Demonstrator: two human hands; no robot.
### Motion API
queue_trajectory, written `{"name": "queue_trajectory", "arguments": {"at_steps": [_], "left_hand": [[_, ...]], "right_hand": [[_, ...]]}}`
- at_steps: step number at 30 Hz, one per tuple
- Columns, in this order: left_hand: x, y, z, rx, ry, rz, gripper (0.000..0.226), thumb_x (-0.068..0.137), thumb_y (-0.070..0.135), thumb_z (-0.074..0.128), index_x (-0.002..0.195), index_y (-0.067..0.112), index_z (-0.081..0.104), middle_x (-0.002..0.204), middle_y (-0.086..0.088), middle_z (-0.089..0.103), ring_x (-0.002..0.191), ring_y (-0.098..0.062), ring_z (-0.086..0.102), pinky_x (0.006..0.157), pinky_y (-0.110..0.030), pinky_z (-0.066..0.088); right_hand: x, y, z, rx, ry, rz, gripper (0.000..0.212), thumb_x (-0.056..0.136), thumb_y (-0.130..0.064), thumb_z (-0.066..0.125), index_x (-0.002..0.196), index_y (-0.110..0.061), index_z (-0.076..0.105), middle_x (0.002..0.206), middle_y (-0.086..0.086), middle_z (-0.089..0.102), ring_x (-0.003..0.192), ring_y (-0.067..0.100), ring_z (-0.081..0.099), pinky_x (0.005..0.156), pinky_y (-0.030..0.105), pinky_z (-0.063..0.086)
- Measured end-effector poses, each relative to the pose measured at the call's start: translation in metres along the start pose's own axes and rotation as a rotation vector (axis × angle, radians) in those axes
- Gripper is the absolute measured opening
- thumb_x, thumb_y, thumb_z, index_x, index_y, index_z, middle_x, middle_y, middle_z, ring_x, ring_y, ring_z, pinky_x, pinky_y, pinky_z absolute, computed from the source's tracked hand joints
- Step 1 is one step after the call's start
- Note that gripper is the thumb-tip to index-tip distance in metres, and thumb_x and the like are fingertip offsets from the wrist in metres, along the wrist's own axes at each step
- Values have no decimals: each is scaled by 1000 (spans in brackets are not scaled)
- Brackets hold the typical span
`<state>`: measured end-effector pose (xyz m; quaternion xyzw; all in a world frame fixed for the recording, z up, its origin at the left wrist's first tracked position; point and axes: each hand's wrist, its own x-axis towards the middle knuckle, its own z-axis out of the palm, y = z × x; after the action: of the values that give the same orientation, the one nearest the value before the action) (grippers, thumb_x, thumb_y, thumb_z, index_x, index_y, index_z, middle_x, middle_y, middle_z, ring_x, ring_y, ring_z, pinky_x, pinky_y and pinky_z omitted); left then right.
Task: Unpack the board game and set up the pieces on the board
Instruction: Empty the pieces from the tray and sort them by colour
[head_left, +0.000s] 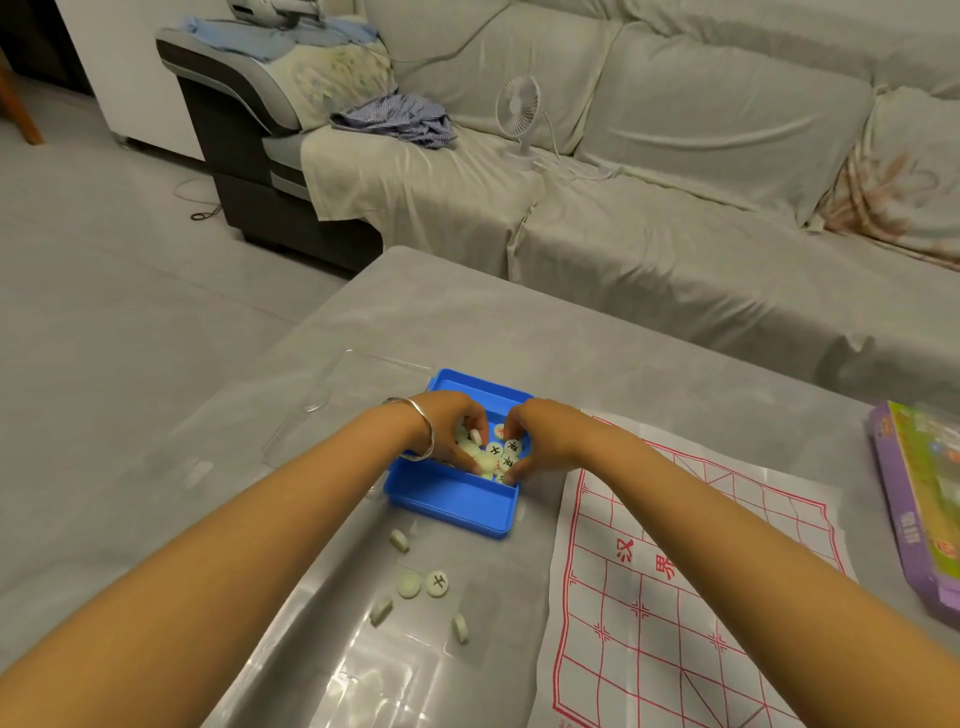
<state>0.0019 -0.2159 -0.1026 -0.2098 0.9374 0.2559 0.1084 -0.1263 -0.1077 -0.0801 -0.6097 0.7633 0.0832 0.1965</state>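
- Digging into the pieces (500, 453) with both hands. The left hand (457, 431) has its fingers curled down and looks to be pinching one disc that's up on its edge. The right hand (543, 441) has fingers and thumb curled round a clump from the other side.
- That heap sits in the far half of the blue box (452, 506), and the near half is bare. The box is about mid-table (467, 322), a bit closer to the left edge.
- Five loose pieces (437, 583) lie between the box and the near edge. Two are flat and three are up on their rims or tilted.
- The board (675, 597), a creased paper sheet with a red grid, lies just right of the box and runs to the near edge. Nothing is on it yet, so I'd say setup hasn't really started.
- A clear lid (332, 395) lies beyond the box toward the left edge, and a purple box (919, 509) sits at the right edge.
- What could go wrong:
  - A two-handed grab like this can easily leak discs, and the tabletop looks glossy, so a dropped one could roll off an edge.
  - The box looks light, so a wrist dragging on its wall might shove or tip it.
  - The paper board could skid or buckle along its creases once pieces land on it.
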Motion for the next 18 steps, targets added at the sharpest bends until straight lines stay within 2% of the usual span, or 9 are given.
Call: {"name": "queue_trajectory", "arguments": {"at_steps": [3, 7, 10, 12, 15, 18], "left_hand": [[0, 4, 3, -38, 21, 19, 34, 73, 34, 76, 101, 24, 59, 102, 7, 54, 83, -11, 51, 76, -23, 45], [-1, 8, 3, -39, 25, 29, 40, 72, 35, 77, 105, 23, 57, 98, 9, 53, 83, -11, 50, 76, -23, 44], [-1, 8, 5, -32, 27, 6, 46, 70, 36, 78, 108, 22, 54, 102, 7, 55, 85, -11, 51, 75, -23, 44], [-1, 7, 6, -16, 28, -2, 47, 70, 37, 77, 108, 22, 55, 107, 4, 58, 88, -13, 53, 80, -26, 48], [-3, 8, 5, -27, 29, -2, 45, 70, 37, 77, 107, 20, 57, 102, 5, 58, 86, -13, 53, 80, -26, 48], [-4, 7, 7, -70, 40, 9, 40, 71, 34, 77, 103, 20, 59, 96, 6, 56, 79, -12, 52, 75, -24, 46]], "right_hand": [[0, -1, 1, 79, -39, 0, 53, 76, -37, 74, 119, -15, 52, 114, 2, 57, 93, 14, 51, 81, 26, 45], [0, 1, 2, 174, -66, 5, 49, 75, -35, 75, 115, -16, 52, 102, -2, 52, 90, 13, 49, 75, 23, 42], [3, 1, 3, 229, -101, 23, 50, 75, -34, 75, 115, -16, 52, 102, -3, 51, 92, 13, 50, 80, 25, 43], [5, 1, 4, 259, -96, 33, 49, 74, -34, 76, 113, -16, 53, 102, -3, 52, 93, 14, 51, 82, 26, 46], [8, 2, 5, 319, -96, 46, 43, 73, -32, 78, 104, -19, 51, 102, -3, 53, 96, 17, 54, 85, 29, 48], [8, 4, 8, 381, -79, 39, 32, 74, -28, 78, 89, -22, 50, 91, -4, 54, 85, 14, 52, 71, 22, 44]]}}
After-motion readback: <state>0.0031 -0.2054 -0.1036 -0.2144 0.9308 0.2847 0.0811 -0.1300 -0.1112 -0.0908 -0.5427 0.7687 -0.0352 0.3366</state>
